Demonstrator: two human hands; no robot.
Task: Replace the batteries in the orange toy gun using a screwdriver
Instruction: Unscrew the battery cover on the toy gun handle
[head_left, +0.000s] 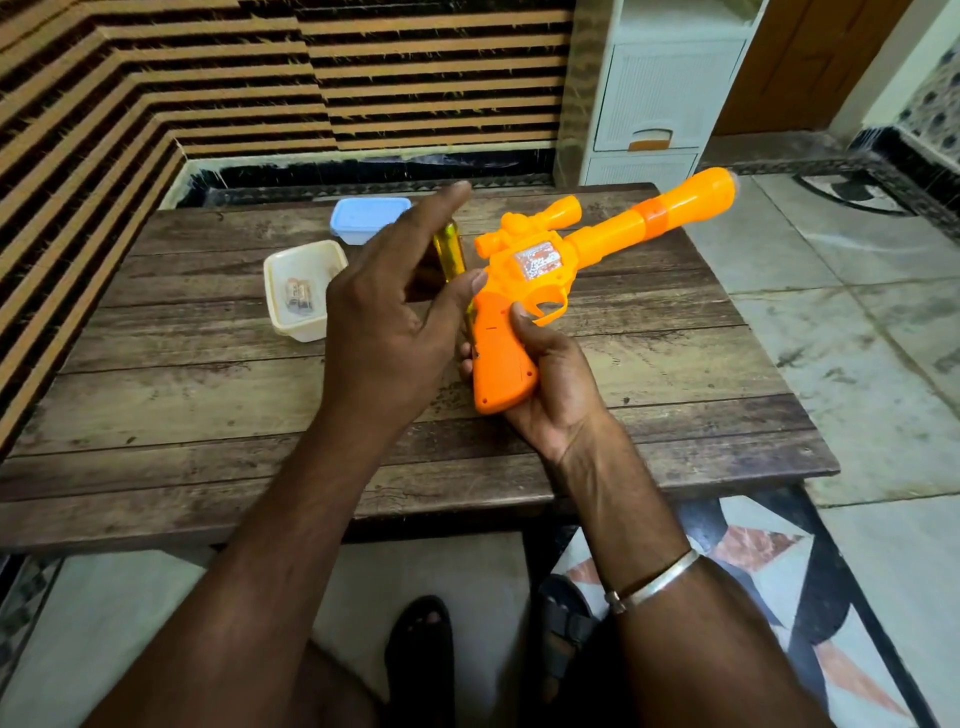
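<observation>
Two hands above the tabletop (208, 389): right hand (550, 384) grips the orange toy gun (540, 260); left hand (384, 332) beside it pinches a yellow screwdriver (449, 249).

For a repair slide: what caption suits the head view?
Right hand holds an orange plastic toy gun over a wooden table; left hand holds a yellow-handled screwdriver beside its grip.

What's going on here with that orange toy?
A person at a wooden table is working on an orange toy gun. The right hand grips the gun by its handle, barrel pointing away, while the left hand holds a yellow-handled screwdriver close beside that handle. The handle's cover looks closed. On the table sit a cream tub with batteries in it and a blue tub.
</observation>
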